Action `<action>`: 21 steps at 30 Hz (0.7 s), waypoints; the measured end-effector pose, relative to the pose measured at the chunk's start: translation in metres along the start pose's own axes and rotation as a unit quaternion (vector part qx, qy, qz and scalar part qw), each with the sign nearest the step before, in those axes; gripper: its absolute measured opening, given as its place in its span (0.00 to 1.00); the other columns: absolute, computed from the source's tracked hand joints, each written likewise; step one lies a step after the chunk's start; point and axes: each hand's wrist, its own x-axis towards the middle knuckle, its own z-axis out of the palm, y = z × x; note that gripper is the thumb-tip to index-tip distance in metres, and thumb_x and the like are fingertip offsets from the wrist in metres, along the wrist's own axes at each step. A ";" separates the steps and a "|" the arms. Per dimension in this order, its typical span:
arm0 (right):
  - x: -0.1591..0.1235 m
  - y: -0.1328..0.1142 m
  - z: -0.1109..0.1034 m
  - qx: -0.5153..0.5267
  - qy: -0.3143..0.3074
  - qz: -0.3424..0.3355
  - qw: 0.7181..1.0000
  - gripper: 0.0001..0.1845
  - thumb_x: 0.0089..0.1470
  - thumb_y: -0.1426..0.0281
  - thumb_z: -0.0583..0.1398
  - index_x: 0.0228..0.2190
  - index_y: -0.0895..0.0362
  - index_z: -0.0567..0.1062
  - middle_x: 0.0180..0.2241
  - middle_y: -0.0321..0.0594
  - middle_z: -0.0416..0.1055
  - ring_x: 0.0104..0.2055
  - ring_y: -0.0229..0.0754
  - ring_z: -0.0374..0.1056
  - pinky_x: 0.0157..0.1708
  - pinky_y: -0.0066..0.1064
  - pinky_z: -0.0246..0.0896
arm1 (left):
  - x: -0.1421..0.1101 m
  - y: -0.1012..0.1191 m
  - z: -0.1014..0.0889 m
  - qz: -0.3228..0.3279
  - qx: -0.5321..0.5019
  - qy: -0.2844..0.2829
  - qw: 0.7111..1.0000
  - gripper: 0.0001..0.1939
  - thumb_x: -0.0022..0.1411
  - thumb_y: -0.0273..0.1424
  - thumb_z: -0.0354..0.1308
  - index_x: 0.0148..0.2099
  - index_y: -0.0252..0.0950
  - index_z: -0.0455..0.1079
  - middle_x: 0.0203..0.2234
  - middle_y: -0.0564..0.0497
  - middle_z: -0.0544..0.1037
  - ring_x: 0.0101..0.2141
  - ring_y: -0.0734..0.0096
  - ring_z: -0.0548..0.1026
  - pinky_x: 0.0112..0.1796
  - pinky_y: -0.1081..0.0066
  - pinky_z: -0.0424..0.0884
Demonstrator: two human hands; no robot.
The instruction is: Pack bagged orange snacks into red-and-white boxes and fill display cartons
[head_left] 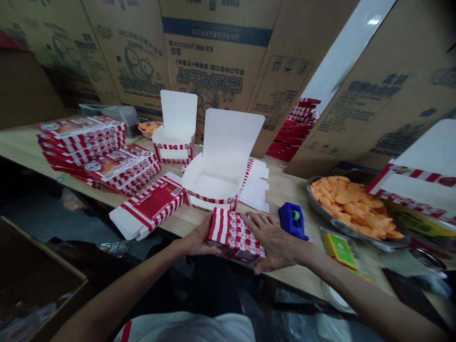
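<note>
At the table's front edge, a bundle of red-and-white striped cardboard boxes [237, 236] sits between my two hands, several boxes pressed side by side. My left hand [200, 236] grips its left end, thumb and fingers against the side. Across the top and right end lies my right hand [272, 240], its fingers curved over the boxes. Just behind stands an open striped box [217, 178] with its white lid raised. Flat striped cartons [151, 204] lie to the left, and a blue tape dispenser [292, 221] stands right of my right hand.
Stacks of striped boxes [103, 152] fill the left of the table [174, 219]. Another open box [174, 142] stands behind. On the right are a metal bowl of orange chips [351, 206] and a yellow-green packet [341, 251]. Large brown cartons [221, 61] wall the back.
</note>
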 end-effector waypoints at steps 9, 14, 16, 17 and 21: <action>-0.032 -0.006 -0.043 0.043 0.052 -0.024 0.997 0.55 0.42 0.62 0.64 0.65 0.55 0.42 0.57 0.54 0.57 0.56 0.61 0.56 0.54 0.53 0.53 | -0.029 0.028 -0.031 -0.097 0.028 0.187 0.977 0.44 0.49 0.45 0.65 0.64 0.38 0.52 0.51 0.40 0.67 0.52 0.50 0.66 0.55 0.52 0.61; -0.031 -0.006 -0.129 0.079 0.224 -0.017 0.971 0.57 0.42 0.52 0.65 0.64 0.47 0.40 0.64 0.43 0.48 0.61 0.63 0.52 0.59 0.51 0.50 | -0.021 0.036 -0.062 -0.192 -0.102 0.492 0.843 0.28 0.55 0.44 0.60 0.55 0.40 0.60 0.43 0.46 0.69 0.46 0.59 0.69 0.50 0.58 0.66; -0.003 -0.003 -0.152 0.076 0.318 -0.043 0.944 0.58 0.42 0.50 0.65 0.64 0.47 0.39 0.64 0.42 0.47 0.62 0.62 0.50 0.60 0.50 0.48 | -0.006 0.038 -0.058 -0.270 -0.302 0.491 0.771 0.32 0.54 0.49 0.59 0.56 0.40 0.58 0.44 0.45 0.69 0.46 0.56 0.70 0.47 0.56 0.68; 0.015 -0.001 -0.159 0.063 0.352 -0.057 0.932 0.58 0.42 0.50 0.65 0.64 0.48 0.39 0.63 0.43 0.47 0.62 0.62 0.48 0.61 0.50 0.47 | 0.003 0.039 -0.053 -0.316 -0.416 0.461 0.717 0.36 0.54 0.53 0.56 0.58 0.38 0.56 0.45 0.42 0.69 0.48 0.52 0.70 0.45 0.53 0.69; 0.086 0.015 -0.160 -0.029 0.359 -0.057 0.931 0.57 0.40 0.56 0.65 0.64 0.58 0.43 0.57 0.54 0.53 0.57 0.63 0.52 0.55 0.54 0.50 | 0.034 0.037 -0.033 -0.408 -0.706 0.314 0.486 0.60 0.46 0.67 0.44 0.67 0.30 0.32 0.60 0.23 0.50 0.59 0.31 0.56 0.43 0.40 0.67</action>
